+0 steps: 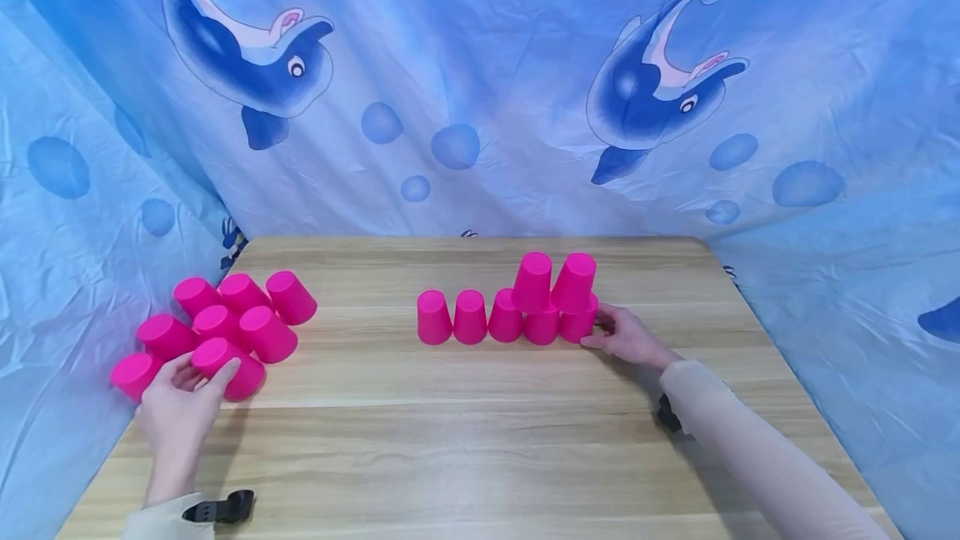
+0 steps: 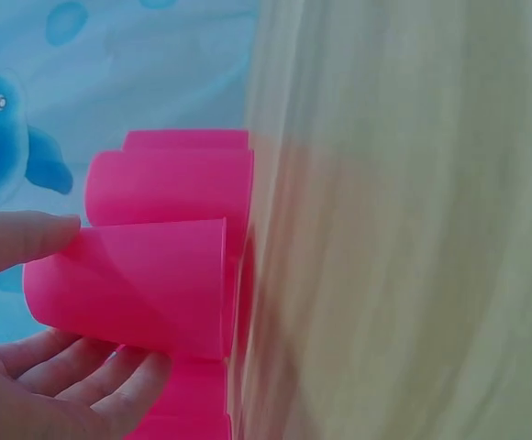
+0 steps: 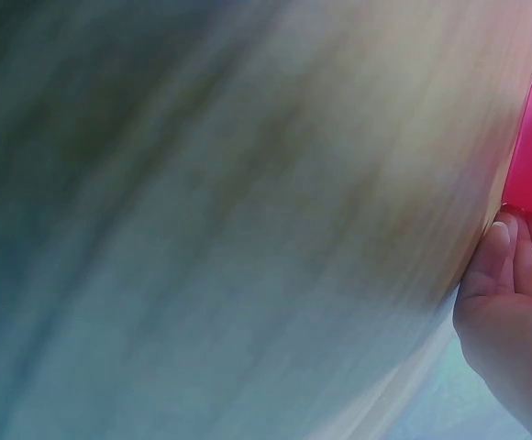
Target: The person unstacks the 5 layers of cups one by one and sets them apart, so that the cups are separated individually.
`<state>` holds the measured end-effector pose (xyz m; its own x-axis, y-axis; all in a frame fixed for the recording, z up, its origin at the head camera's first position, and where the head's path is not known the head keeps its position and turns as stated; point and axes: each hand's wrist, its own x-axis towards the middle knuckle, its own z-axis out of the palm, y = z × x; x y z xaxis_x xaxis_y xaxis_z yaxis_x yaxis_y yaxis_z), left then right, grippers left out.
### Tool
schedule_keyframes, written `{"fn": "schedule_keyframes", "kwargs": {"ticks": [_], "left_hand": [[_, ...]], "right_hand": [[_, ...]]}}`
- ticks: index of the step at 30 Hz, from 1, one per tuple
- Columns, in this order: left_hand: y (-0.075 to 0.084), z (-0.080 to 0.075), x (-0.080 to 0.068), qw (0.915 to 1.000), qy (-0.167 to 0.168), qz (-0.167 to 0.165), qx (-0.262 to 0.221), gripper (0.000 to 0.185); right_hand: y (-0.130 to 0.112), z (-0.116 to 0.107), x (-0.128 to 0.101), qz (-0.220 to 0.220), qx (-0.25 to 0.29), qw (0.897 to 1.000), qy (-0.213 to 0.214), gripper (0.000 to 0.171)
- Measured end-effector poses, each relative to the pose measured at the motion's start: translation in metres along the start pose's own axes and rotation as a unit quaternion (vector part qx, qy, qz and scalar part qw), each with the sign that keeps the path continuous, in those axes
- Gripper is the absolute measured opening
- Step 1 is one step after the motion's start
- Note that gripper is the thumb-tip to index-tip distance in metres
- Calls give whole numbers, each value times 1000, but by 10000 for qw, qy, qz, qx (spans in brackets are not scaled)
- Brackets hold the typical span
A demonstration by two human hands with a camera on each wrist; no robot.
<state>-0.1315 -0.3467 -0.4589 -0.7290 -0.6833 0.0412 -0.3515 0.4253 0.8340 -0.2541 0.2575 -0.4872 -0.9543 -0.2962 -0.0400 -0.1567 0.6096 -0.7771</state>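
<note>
In the head view, my left hand (image 1: 180, 407) holds a pink cup (image 1: 232, 373), thumb on one side and fingers on the other. This cup stands mouth down at the front of a loose cluster of like cups (image 1: 217, 323). The left wrist view shows the held cup (image 2: 133, 284) between thumb and fingers, its rim close over the table. My right hand (image 1: 630, 336) is at the right end of a row of upturned pink cups (image 1: 470, 319), gripping the end cup (image 1: 576, 326) low down. Two cups (image 1: 534, 282) stand on top of the row's right part.
All this is on a wood-grain table (image 1: 480, 432). A blue curtain (image 1: 480, 40) printed with dolphins hangs behind and along both sides. A black strap (image 1: 221, 509) circles the left wrist, and a dark band (image 1: 667, 413) shows under the right sleeve.
</note>
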Motion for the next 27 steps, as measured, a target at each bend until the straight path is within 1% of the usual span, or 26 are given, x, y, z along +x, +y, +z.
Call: {"fn": "schedule_keyframes", "kwargs": {"ticks": [3,5,12,16,20,27], "left_hand": [[-3,-1,3,9997,-5,47,240,75],[-5,-2,6,9995,-32,82,290,76],[-10,-9,10,9989,-170,-103,416,78],[-10,-12,12,9984,-282,-107,487,79],[-9,-14,14,9979,-289,-157,550,81],[-9,-16,16,9981,-170,-219,549,78]], "right_hand": [[0,0,0,83,-27,10000,-3,58],[1,0,0,132,-51,9999,-16,58],[4,2,2,195,-65,9997,-103,62],[5,2,3,245,-28,9997,-93,64],[4,1,3,250,-19,9997,-79,65],[5,0,2,235,24,9997,-100,65]]}}
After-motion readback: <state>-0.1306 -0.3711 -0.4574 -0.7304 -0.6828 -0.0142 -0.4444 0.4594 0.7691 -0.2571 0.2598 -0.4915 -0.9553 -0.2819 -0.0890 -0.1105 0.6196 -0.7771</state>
